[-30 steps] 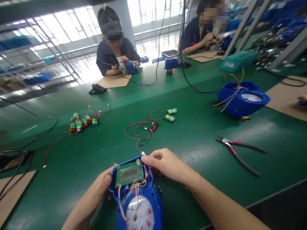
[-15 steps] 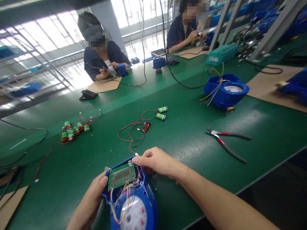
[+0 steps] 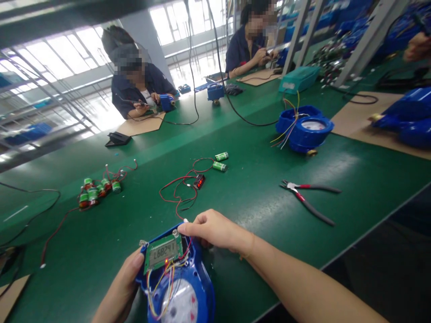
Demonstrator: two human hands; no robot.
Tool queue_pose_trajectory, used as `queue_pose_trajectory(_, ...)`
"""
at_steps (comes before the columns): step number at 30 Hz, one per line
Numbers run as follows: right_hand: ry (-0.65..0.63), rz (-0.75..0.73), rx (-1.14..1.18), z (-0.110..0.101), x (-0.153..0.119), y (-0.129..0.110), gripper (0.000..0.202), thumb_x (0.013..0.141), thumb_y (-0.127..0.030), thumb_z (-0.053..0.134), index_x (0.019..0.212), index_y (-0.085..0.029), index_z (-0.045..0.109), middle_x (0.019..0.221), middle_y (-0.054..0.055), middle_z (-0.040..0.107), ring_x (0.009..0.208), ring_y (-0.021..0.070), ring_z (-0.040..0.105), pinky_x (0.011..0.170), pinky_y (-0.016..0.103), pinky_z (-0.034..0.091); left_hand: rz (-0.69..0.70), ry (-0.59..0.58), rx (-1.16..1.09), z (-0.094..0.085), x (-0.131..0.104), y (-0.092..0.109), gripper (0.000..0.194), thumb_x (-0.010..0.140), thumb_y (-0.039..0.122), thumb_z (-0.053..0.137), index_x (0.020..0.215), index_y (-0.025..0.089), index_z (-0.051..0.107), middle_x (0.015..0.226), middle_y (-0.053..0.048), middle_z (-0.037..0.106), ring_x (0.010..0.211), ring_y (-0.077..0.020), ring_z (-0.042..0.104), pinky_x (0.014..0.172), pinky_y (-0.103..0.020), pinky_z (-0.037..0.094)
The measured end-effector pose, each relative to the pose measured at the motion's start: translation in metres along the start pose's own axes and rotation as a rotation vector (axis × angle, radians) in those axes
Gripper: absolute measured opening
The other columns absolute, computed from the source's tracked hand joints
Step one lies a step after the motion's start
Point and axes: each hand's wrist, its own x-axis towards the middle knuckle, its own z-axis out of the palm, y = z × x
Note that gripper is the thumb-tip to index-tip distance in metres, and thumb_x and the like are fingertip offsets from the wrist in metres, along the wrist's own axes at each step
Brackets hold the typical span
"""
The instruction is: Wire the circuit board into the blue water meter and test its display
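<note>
Both my hands grip a blue water meter point(image 3: 204, 287) at the bottom of the view, its round dial point(image 3: 180, 301) facing up. My left hand point(image 3: 125, 280) holds its left side, thumb against the edge of a green circuit board point(image 3: 164, 252). Digits show on the board's display, and a small red light glows below them. My right hand point(image 3: 212, 231) is closed at the upper right corner, its thumb beside a white connector point(image 3: 186, 220) on a red and black lead. That lead runs to a small black panel meter point(image 3: 199, 181) with red digits. Coloured wires loop over the meter.
Two green batteries point(image 3: 220, 166) lie past the panel meter; several wired batteries point(image 3: 92, 195) are at left. Open cutting pliers point(image 3: 296, 187) lie at right, below another blue meter point(image 3: 310, 130). Two co-workers point(image 3: 141, 87) sit across the green table point(image 3: 249, 197). Another person's hand point(image 3: 417, 47) shows top right.
The display has switched from a row of eights to other digits, and a red light is now lit on the board. A person's hand has appeared at top right. The view has shifted slightly.
</note>
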Motion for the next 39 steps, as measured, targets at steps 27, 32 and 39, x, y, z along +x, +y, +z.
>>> queue_pose_trajectory(27, 0.003, -0.026, -0.012, -0.001, 0.0, 0.002, 0.061, 0.071, -0.076, 0.068, 0.064, -0.016, 0.057, 0.051, -0.005, 0.046, 0.046, 0.0076, 0.034, 0.044, 0.024, 0.021, -0.038, 0.058, -0.026, 0.003, -0.002, 0.002, 0.06, 0.062, 0.061, 0.084, 0.101, 0.016, 0.077, 0.082, -0.012, 0.075, 0.099, -0.044, 0.067, 0.083, -0.047, 0.06)
queue_pose_trajectory(32, 0.0, -0.037, -0.018, -0.002, -0.001, 0.002, 0.064, 0.071, -0.079, 0.064, 0.064, -0.016, 0.057, 0.05, -0.005, 0.044, 0.045, 0.0077, 0.032, 0.043, 0.025, 0.019, -0.043, 0.075, -0.027, 0.007, -0.005, 0.004, 0.059, 0.064, 0.063, 0.082, 0.1, 0.016, 0.077, 0.082, -0.011, 0.075, 0.101, -0.0431, 0.067, 0.083, -0.045, 0.061)
queue_pose_trajectory(39, 0.008, -0.03, -0.051, -0.001, -0.001, 0.001, 0.068, 0.068, -0.084, 0.062, 0.064, -0.016, 0.058, 0.05, -0.005, 0.044, 0.045, 0.0075, 0.031, 0.043, 0.025, 0.02, -0.008, 0.08, -0.015, 0.01, -0.007, 0.006, 0.051, 0.063, 0.063, 0.083, 0.088, 0.018, 0.078, 0.08, -0.01, 0.075, 0.102, -0.0422, 0.067, 0.079, -0.043, 0.062)
